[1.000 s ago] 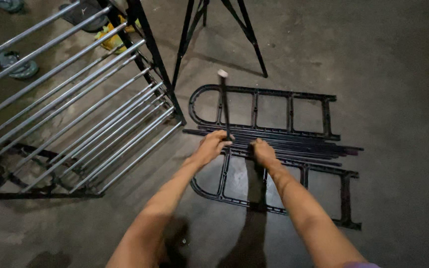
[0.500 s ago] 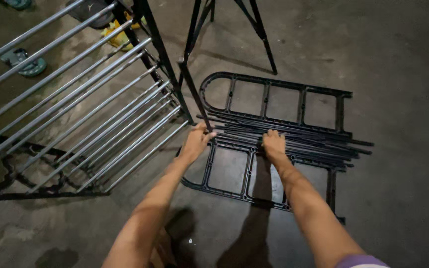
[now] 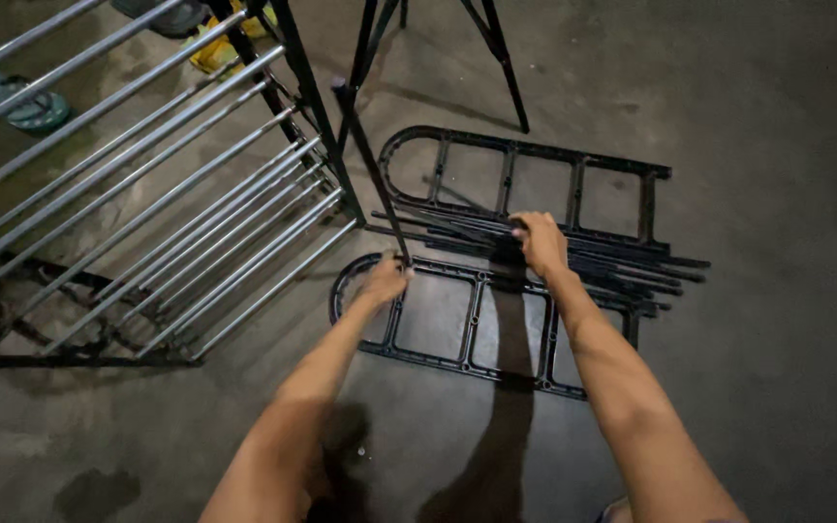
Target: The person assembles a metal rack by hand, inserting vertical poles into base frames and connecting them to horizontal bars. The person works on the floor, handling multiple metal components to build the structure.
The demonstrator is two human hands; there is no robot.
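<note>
Black metal rod [image 3: 372, 169] now stands tilted up off the rod bundle [image 3: 573, 257] on the floor, where a second ago it lay lower; the left hand [image 3: 385, 283] is clamped round its lower end (lifting it clear), the right hand [image 3: 540, 242] closed on the bundle, between two ladder-like frames [image 3: 477, 363]

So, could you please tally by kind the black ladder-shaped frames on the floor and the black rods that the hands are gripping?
Black ladder-shaped frames: 2, the far frame and the near frame.
Raised black rod in the left hand: 1.
Bundle of black rods under the right hand: 1, its rods too overlapped to count.
Total: 4.
</note>
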